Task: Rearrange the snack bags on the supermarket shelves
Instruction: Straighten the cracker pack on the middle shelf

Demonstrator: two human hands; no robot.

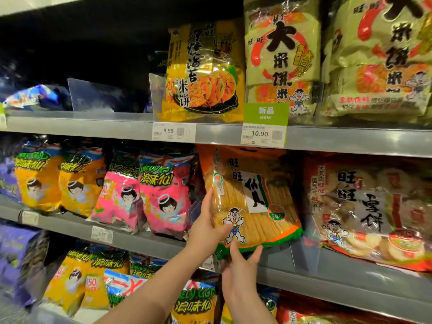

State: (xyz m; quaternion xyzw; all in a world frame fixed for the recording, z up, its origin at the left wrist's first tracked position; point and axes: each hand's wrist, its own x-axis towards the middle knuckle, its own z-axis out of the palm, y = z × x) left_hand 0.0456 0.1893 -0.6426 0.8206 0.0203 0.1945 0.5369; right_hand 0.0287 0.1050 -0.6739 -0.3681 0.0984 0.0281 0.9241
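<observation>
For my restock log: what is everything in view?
orange bag: 1, orange with green hem, middle shelf centre
pink bags: 2, pink, left of it
yellow bags: 2, yellow, middle shelf left
red bag: 1, red and white, middle shelf right
seaweed cracker bag: 1, yellow, top shelf
pale bags: at least 2, cream-green, top shelf right
lower bags: several, mostly yellow, bottom row
left hand: 1, grips orange bag's left edge
right hand: 1, under its bottom edge

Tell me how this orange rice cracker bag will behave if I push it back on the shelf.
The orange rice cracker bag is probably fairly stiff, since cracker rows pack it tightly. Those crackers look brittle, so hard shoving may snap them. Its glossy film likely slips against the left hand.
</observation>
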